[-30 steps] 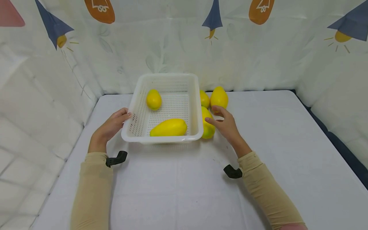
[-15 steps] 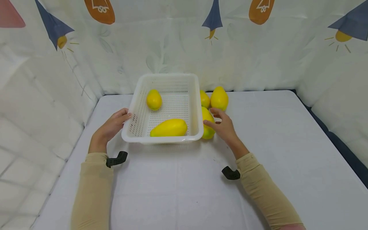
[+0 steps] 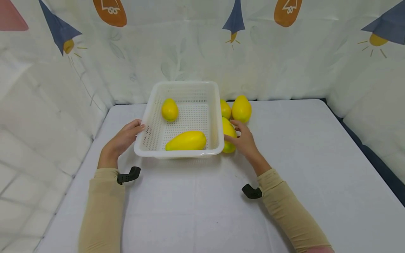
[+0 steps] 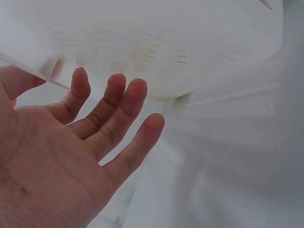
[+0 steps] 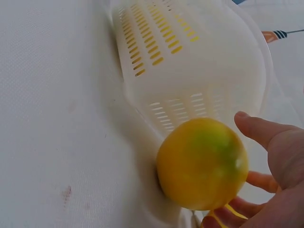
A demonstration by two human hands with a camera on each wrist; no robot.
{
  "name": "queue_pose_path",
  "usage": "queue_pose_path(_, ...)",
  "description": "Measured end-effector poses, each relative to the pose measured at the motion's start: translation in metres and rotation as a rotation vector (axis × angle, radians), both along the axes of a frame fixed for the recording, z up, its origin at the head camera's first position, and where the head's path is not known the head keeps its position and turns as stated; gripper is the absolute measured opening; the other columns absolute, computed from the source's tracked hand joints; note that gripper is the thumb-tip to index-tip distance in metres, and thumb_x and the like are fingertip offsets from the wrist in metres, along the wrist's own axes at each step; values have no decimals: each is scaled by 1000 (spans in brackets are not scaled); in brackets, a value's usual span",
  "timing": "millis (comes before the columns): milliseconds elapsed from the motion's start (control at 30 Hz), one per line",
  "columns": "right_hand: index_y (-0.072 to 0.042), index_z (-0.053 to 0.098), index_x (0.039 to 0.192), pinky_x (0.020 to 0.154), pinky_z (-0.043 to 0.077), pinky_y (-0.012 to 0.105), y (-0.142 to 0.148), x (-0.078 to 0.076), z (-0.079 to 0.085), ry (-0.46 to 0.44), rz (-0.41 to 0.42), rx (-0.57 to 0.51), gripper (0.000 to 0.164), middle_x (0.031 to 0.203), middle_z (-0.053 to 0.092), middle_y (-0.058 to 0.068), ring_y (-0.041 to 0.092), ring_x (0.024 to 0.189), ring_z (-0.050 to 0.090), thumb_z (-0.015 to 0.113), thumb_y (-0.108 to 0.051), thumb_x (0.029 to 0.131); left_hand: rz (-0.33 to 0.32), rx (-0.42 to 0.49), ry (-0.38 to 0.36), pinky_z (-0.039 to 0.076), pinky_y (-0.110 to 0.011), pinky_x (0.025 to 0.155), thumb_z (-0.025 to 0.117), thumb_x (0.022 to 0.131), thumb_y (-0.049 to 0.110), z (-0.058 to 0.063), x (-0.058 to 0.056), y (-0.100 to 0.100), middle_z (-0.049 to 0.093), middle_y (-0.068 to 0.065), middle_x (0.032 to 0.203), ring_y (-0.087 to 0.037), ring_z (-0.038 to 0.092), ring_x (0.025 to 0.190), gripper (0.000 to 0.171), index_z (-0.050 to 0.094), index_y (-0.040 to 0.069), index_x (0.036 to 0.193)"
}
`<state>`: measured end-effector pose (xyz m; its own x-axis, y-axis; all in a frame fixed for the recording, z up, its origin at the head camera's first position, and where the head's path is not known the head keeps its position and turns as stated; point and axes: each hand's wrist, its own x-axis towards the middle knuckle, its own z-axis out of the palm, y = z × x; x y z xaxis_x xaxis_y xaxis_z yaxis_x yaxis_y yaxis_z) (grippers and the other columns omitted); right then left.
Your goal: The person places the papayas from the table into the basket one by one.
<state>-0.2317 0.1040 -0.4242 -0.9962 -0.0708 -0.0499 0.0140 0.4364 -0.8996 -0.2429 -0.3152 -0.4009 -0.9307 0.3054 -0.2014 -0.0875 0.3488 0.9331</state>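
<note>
My left hand [image 3: 124, 135] holds the left rim of a white perforated plastic basket [image 3: 178, 153], thumb over the edge and the index finger under it; the other fingers reach out below in the left wrist view. Inside the basket lie a long yellow mango [image 3: 186, 140] and a smaller rounded yellow fruit [image 3: 169, 110]. Against the basket's right side rests a yellow mango with a green patch [image 5: 202, 161]. My right hand [image 3: 245, 140] is at that mango, fingers curving along its far side; its thumb stands apart from the fruit, near the basket rim.
Behind the right hand sit two more yellow fruits, one partly hidden by the basket [image 3: 225, 109] and one standing beside it [image 3: 242, 108]. A white cloth covers the table [image 3: 196, 203]. A patterned curtain [image 3: 196, 52] hangs along the table's back edge.
My right hand has shifted slightly left and toward me, its thumb coming closer to the basket's right rim. The left hand, basket and fruits stay where they were.
</note>
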Motion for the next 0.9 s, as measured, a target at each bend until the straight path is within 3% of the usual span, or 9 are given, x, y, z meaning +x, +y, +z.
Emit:
queue_pose_path(200,-22,32,149,109,38,50,-4,1,-1,-47,2,32,76,157,28,2,32,137,34,72,-30,85,-2,-6,-1,27,-43,104,44,100,48,-1,0,0,56,4,117,-10,53,106,48,39,11,130)
queue_pose_path(533,-23,27,151,111,36,48,-5,4,-1,-62,17,20,80,154,31,5,31,133,38,71,-29,85,-4,-5,4,33,-34,97,45,100,47,0,-1,0,57,6,114,-9,56,102,43,41,13,127)
queue_pose_path(900,-25,30,150,112,34,49,-3,5,0,-81,-9,13,80,153,33,2,30,135,37,73,-33,83,7,-2,-5,29,-39,101,45,100,47,-1,-2,-2,57,6,114,-8,54,104,41,41,14,124)
